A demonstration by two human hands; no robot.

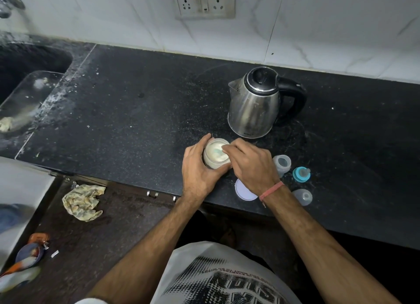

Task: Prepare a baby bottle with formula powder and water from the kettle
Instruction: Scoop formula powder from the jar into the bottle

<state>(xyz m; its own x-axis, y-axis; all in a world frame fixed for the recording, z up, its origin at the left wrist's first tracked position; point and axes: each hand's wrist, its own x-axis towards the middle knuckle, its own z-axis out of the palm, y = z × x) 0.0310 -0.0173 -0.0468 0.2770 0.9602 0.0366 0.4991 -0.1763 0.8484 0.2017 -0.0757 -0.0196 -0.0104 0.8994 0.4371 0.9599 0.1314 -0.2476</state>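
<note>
An open jar of white formula powder (216, 155) stands on the black counter (136, 112). My left hand (200, 167) grips the jar's side. My right hand (251, 165) reaches over the jar's mouth, its fingertips pinching a pale blue scoop (218, 151) that lies in the powder. The jar's white lid (244, 190) lies flat near the counter edge, partly under my right wrist. An open clear baby bottle (282, 164) stands to the right. Beside it are the blue teat ring (301, 174) and a clear cap (303, 197). A steel kettle (256, 106) with its lid down stands behind the jar.
A sink (27, 76) with a glass plate in it lies at the far left. A wall socket (204, 2) is above the counter. A crumpled cloth (83, 201) lies on the floor below the counter edge, with wrappers at the lower left.
</note>
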